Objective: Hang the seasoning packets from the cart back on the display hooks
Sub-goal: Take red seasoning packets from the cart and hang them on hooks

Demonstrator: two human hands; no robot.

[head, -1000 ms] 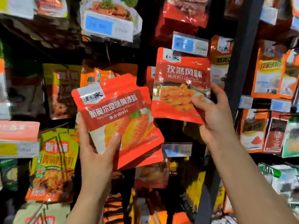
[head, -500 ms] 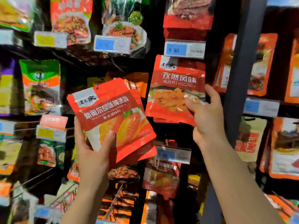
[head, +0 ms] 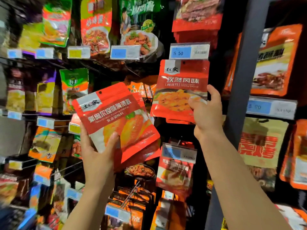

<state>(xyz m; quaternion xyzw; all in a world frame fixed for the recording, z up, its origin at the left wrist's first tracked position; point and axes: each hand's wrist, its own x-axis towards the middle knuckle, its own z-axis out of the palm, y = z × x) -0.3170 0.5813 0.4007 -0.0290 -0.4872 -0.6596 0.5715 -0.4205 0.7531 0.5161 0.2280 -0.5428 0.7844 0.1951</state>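
My left hand [head: 98, 156] grips a small stack of red seasoning packets [head: 116, 118] with white Chinese lettering, tilted, thumb across the front one. My right hand [head: 207, 113] pinches the lower right corner of another red packet [head: 181, 90], held upright right below a blue price tag [head: 189, 51] reading 5.50. That packet's punch hole sits just under the tag; the hook itself is hidden behind it. More red packets show behind its lower edge.
Rows of hanging seasoning packets and price tags fill the display. A dark grey upright post [head: 245, 80] stands just right of my right hand. Orange packets [head: 274, 62] hang beyond it. Bare hooks [head: 66, 170] jut out at lower left.
The view has dropped slightly, so the shelf sits lower in frame. My right hand has kept the packet under the 5.50 tag. My left hand holds its stack much as before.
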